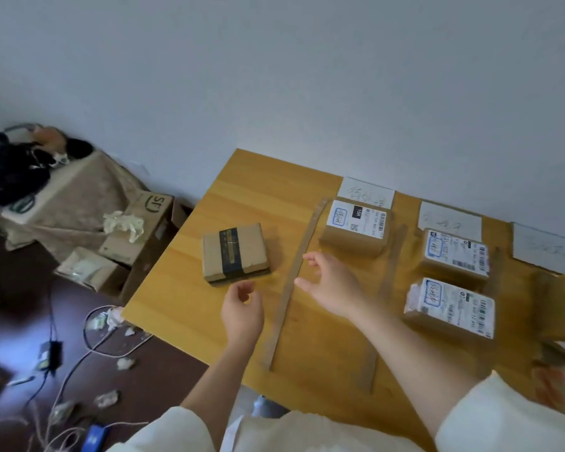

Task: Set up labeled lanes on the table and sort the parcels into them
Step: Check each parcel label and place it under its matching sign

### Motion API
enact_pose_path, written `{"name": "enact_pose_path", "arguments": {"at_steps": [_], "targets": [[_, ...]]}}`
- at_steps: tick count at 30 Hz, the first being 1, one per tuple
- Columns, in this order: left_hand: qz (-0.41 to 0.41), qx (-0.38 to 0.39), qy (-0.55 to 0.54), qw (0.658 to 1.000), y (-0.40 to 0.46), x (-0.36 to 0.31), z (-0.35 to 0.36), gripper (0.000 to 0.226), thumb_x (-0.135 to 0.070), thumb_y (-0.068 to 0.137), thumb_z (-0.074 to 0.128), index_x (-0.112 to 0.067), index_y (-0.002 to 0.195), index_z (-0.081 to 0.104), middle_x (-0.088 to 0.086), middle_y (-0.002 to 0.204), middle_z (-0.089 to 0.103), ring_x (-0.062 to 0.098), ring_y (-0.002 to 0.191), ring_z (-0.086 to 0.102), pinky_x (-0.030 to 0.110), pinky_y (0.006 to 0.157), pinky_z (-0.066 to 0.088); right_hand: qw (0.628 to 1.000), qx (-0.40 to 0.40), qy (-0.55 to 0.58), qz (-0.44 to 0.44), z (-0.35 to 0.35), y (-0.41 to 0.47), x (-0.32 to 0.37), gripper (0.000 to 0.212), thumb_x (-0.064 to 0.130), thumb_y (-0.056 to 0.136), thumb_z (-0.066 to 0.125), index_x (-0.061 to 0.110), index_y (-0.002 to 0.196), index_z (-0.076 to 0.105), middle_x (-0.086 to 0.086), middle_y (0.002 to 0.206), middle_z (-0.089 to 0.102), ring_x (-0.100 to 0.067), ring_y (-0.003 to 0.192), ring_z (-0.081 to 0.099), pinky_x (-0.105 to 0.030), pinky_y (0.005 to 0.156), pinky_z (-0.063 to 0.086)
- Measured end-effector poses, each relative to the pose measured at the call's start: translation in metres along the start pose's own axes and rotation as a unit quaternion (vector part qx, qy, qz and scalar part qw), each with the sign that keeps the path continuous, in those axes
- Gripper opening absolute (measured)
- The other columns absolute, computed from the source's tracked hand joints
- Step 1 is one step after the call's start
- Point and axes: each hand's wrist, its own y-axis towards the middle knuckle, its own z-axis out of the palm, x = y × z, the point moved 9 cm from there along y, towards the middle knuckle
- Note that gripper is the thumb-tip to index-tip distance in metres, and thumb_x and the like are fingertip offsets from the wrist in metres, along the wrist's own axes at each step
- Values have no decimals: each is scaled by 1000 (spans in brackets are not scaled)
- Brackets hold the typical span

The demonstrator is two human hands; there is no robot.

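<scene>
Roughly centre-left on the table [183,288] sits one brown parcel [236,254] with a dark band across its top, flat, alone, left of the first cardboard strip [294,282]. Both hands hover just near that parcel, touching nothing. Left hand [242,309] is right below the parcel's near edge, fingers loosely curled, holding nothing. Right hand [331,285] is over the strip to the parcel's right, fingers spread and relaxed, empty.

Right of the parcel, past the strip: a labelled box [356,228] in the first lane, with a white paper card [366,192] behind it at the wall edge. A second cardboard strip [384,298] follows, then two labelled boxes in the next lane, far one [454,252] and near one [450,308], apart, with a second paper card [449,220] behind. A third card [545,246] lies farther right. Card writing is too blurred to read.

Left of the parcel, off the table, are floor cartons [144,230], cables and paper scraps.
</scene>
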Motion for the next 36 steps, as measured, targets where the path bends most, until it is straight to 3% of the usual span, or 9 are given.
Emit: {"name": "enact_pose_path", "arguments": {"at_steps": [3,6,12,17,22,26,30,32,36], "targets": [[-32,-62,-30,997,20,17,-31,20,-16,90,59,-21,109,55,0,111,60,19,105,57,38,91,49,998,33,-58,-21,21,22,32,70,45,88,65,26,147,33,0,149,39,-20,133,44,-38,103,44],[-74,-83,-45,993,41,31,-50,38,-21,91,60,-17,127,48,3,126,52,20,116,51,43,99,46,997,50,-62,-3,38,45,50,80,45,85,68,25,150,27,-2,153,35,-23,136,41,-39,105,41],[-88,-23,-91,992,79,33,-56,54,-32,96,54,-23,146,36,-3,148,42,18,133,42,43,108,41,979,94,103,151,72,83,45,77,47,93,57,18,154,20,-5,158,29,-28,142,34,-43,111,34],[-94,29,-117,988,104,28,-52,51,-32,98,50,-21,147,38,1,147,44,20,134,41,35,105,37,948,77,207,229,88,96,39,67,41,99,50,15,154,21,-5,160,25,-28,145,29,-45,115,28],[-104,33,-143,984,110,25,-52,42,-36,100,45,-20,139,47,0,133,53,18,124,46,30,98,37,930,74,259,252,98,97,38,70,52,94,54,12,147,35,-6,147,44,-27,132,44,-43,109,37],[-142,15,-180,973,113,39,-56,31,-47,99,38,-22,113,51,0,114,55,21,108,51,41,98,44,900,85,346,252,105,91,35,59,59,76,72,21,114,48,3,117,54,-18,108,51,-41,100,43],[-157,5,-208,966,113,43,-60,37,-50,100,33,-21,109,54,1,110,58,22,108,53,46,102,44,898,99,362,230,107,84,32,93,39,62,89,25,135,34,-1,128,53,-19,111,56,-43,95,52],[-162,5,-219,962,111,43,-60,41,-48,101,31,-19,110,58,3,114,59,22,110,54,46,104,44,909,116,354,188,105,81,35,94,30,61,91,27,137,37,0,131,55,-16,113,56,-37,94,52],[-151,29,-210,965,105,38,-52,47,-44,103,28,-13,122,58,2,117,59,20,108,55,39,97,45,949,59,291,106,82,71,36,105,47,45,93,41,135,39,4,140,44,-14,126,47,-44,105,45]]}}
